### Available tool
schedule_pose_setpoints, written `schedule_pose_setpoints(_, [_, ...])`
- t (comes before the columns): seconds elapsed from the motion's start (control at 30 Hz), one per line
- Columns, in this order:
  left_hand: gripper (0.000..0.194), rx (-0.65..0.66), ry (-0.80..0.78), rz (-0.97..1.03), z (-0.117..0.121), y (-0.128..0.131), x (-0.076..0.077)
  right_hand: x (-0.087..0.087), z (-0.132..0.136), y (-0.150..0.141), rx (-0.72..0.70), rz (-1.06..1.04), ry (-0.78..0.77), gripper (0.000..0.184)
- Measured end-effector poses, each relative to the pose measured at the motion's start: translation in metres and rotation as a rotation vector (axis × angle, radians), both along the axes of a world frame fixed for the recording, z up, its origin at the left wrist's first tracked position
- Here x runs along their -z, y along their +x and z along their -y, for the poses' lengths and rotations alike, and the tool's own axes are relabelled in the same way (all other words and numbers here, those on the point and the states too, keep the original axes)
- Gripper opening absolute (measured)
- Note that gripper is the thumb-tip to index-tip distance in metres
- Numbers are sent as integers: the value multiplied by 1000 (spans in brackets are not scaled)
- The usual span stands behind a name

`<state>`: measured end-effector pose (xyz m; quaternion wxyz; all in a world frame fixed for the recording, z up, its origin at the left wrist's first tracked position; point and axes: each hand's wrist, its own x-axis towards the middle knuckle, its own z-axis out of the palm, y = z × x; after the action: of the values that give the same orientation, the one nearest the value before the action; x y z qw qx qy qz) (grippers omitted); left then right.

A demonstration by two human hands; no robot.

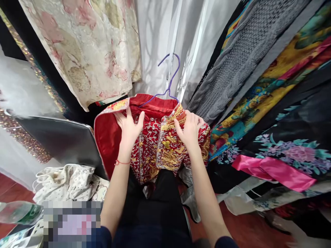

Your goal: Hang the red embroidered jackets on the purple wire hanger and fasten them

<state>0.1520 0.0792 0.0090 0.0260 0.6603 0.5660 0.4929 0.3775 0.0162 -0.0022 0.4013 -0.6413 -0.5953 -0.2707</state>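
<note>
Loosely, with thumbs spread from fingers, the left hand [129, 130] touches the turned-back flap [107, 137] and the right hand [189, 130] the embroidered front [168, 148] of one red jacket [144, 155] (one purple hanger [179, 65] inside).

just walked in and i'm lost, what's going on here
A person handles a red jacket embroidered in gold and silver, a purple hanger at its neckline. The left grip is at the turned-back front panel, whose plain red lining shows; the right grip rests on the embroidered upper front. A grey cable-knit garment hangs to the right.
</note>
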Motion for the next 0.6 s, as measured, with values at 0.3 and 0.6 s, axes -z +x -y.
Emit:
schedule_pose_setpoints(0.3, [56, -47, -69, -53, -29, -30, -15, 3, 9, -4, 26, -4, 24, 42])
schedule_pose_setpoints(0.6, [53, 96, -5, -51, -57, -21, -21, -4, 5, 19, -131, -80, 99, 29])
